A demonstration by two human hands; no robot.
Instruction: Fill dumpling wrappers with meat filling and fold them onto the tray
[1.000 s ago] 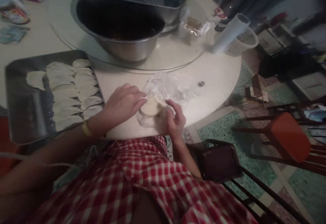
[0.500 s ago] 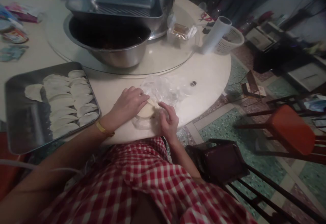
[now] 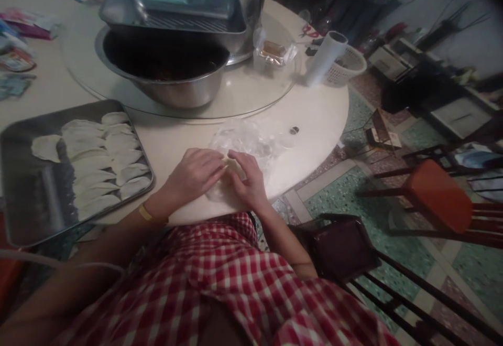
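My left hand [image 3: 195, 174] and my right hand [image 3: 247, 181] meet over a stack of round dumpling wrappers [image 3: 231, 166] near the table's front edge. Both hands have curled fingers pressed on the wrappers, which they mostly cover. A crumpled clear plastic bag [image 3: 251, 139] lies just behind the stack. To the left, a metal tray [image 3: 27, 215] holds several folded dumplings [image 3: 106, 157] in rows.
A large steel bowl [image 3: 176, 86] sits on a glass turntable [image 3: 251, 92], with a metal pan [image 3: 173, 5] on top. A paper roll [image 3: 322, 57] and white basket [image 3: 348, 65] stand at the back right. Chairs [image 3: 440, 194] stand on the tiled floor to the right.
My right hand has moved left onto the wrapper stack, meeting the left hand and covering the wrappers. The view has shifted slightly.
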